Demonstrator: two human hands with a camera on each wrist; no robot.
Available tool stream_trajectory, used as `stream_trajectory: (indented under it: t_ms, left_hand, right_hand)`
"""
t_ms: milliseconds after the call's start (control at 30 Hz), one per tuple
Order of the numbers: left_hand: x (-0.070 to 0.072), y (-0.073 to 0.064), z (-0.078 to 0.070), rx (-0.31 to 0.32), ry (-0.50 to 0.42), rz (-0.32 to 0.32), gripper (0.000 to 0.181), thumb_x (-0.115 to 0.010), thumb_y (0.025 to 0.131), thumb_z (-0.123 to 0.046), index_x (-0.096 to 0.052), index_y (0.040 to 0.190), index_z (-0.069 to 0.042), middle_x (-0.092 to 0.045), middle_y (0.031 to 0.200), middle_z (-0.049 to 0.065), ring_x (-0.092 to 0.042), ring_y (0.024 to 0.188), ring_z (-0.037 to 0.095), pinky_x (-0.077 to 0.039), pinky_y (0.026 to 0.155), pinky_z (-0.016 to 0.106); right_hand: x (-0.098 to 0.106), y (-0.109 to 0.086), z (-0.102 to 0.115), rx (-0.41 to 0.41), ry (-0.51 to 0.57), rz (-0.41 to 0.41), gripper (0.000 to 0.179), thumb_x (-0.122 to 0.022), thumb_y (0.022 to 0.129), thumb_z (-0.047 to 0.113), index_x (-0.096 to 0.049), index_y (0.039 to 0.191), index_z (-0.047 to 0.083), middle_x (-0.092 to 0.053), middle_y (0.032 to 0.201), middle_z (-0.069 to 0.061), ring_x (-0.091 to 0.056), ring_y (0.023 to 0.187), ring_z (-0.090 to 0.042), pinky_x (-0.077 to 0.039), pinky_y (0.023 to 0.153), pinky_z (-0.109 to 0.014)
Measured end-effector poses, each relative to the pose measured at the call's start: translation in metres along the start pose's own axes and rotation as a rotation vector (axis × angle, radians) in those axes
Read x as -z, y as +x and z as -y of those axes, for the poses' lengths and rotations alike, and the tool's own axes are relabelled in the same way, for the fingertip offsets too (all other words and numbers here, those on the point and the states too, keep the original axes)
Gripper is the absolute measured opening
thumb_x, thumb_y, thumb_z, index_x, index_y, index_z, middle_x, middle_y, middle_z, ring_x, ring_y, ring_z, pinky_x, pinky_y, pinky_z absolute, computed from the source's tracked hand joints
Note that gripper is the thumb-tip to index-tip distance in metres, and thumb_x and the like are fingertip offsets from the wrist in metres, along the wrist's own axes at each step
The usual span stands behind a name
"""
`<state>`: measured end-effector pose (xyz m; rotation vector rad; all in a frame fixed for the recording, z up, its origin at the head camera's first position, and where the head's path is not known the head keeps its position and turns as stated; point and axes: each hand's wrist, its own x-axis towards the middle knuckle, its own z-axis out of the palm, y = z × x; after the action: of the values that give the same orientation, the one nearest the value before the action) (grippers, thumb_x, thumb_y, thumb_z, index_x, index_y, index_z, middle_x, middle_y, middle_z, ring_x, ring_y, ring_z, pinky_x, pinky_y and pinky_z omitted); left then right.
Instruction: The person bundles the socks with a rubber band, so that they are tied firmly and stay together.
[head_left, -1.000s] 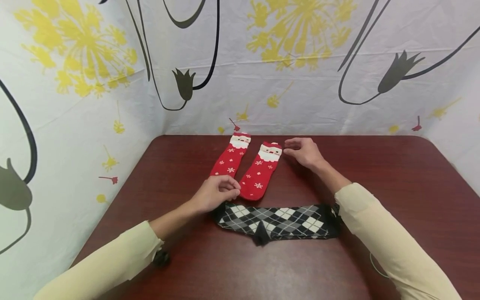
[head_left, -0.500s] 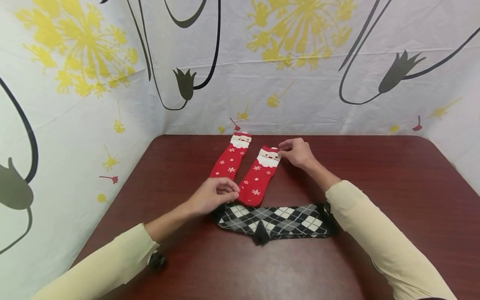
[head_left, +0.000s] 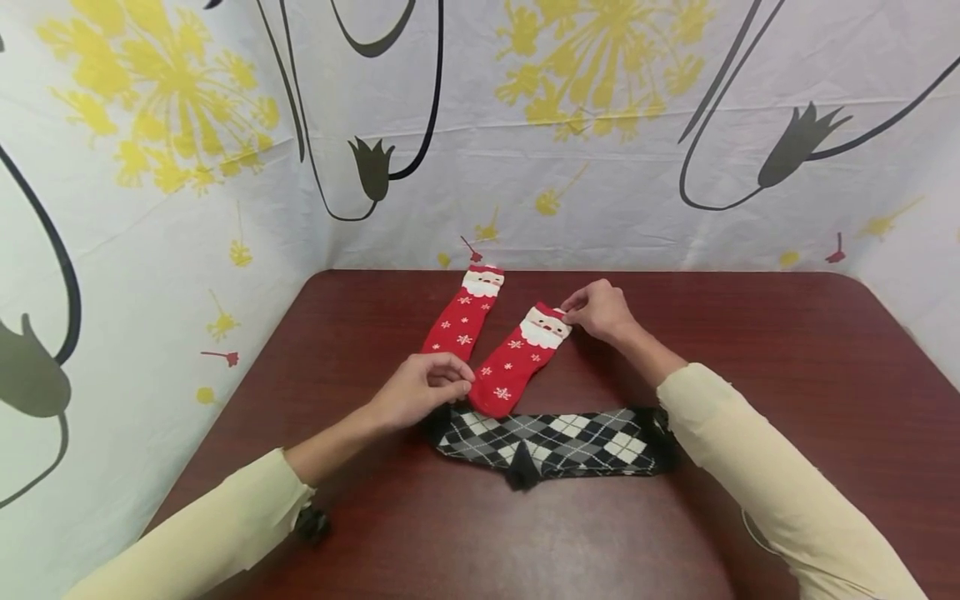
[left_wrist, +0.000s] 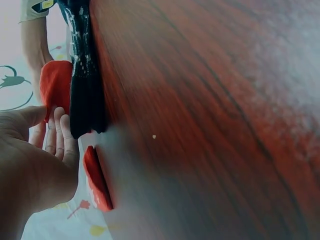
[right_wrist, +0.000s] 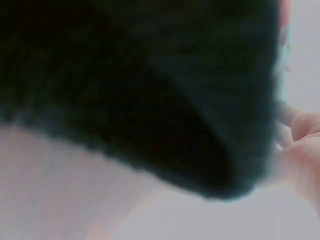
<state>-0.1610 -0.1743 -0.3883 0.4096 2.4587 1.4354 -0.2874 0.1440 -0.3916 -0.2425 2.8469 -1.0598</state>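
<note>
Two red Santa socks with white snowflakes appear in the head view. My right hand (head_left: 600, 310) pinches the cuff corner of the nearer red sock (head_left: 517, 362), which lies slanted. At that sock's toe, my left hand (head_left: 423, 387) pinches the edge between thumb and fingers; the left wrist view shows the red toe (left_wrist: 56, 85) beside the thumb. The other red sock (head_left: 461, 312) lies further left, its toe hidden behind my left hand. A black, grey and white argyle sock (head_left: 562, 442) lies crosswise in front, slightly overlapped by the red toe.
Everything lies on a dark red-brown wooden table (head_left: 555, 542). A white cloth with printed flowers (head_left: 600, 192) hangs behind the table and along its sides. Dark fabric (right_wrist: 150, 100) fills much of the right wrist view.
My right hand has closed on the nearer red sock's cuff. That sock has come toward me and turned, its toe shifting left over the argyle sock's edge. My left hand has barely moved.
</note>
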Motion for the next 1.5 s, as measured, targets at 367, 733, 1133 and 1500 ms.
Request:
stream_trajectory:
  t_ms: [367,733,1133,1500]
  left_hand:
    - [0.003,-0.003,0.002,0.025,-0.038,-0.032,0.020,-0.079,0.097,-0.015,-0.076,0.115,-0.009,-0.074,0.108,0.005,-0.074,0.098,0.022,-0.063,0.086,0.036]
    - [0.003,-0.004,0.004,0.044,-0.099,-0.070,0.019,-0.077,0.098,-0.009,-0.073,0.116,-0.004,-0.073,0.107,0.011,-0.076,0.091,0.024,-0.063,0.085,0.037]
    - [0.002,-0.002,0.006,0.076,-0.116,-0.096,0.015,-0.074,0.099,-0.007,-0.070,0.114,-0.006,-0.069,0.109,0.012,-0.075,0.088,0.024,-0.063,0.083,0.036]
    - [0.004,-0.002,0.005,0.087,-0.101,-0.088,0.019,-0.075,0.099,-0.009,-0.069,0.117,-0.007,-0.068,0.113,0.012,-0.075,0.091,0.024,-0.064,0.083,0.037]
  right_hand:
    - [0.012,-0.013,-0.004,-0.028,-0.004,0.129,0.025,-0.072,0.098,0.012,-0.078,0.115,-0.005,-0.073,0.118,-0.024,-0.061,0.105,-0.035,-0.053,0.088,-0.043]
    - [0.018,-0.028,-0.006,-0.072,0.119,0.162,0.024,-0.066,0.100,0.013,-0.071,0.111,-0.007,-0.068,0.097,-0.016,-0.060,0.083,-0.023,-0.052,0.071,-0.029]
    - [0.028,-0.044,-0.015,-0.085,0.341,0.169,0.019,-0.063,0.100,0.003,-0.054,0.112,-0.009,-0.061,0.087,-0.007,-0.064,0.073,-0.013,-0.059,0.069,-0.026]
    - [0.031,-0.064,-0.031,-0.051,0.456,0.232,0.055,-0.067,0.099,-0.002,-0.048,0.150,-0.011,-0.071,0.119,-0.026,-0.068,0.089,-0.014,-0.062,0.079,-0.031]
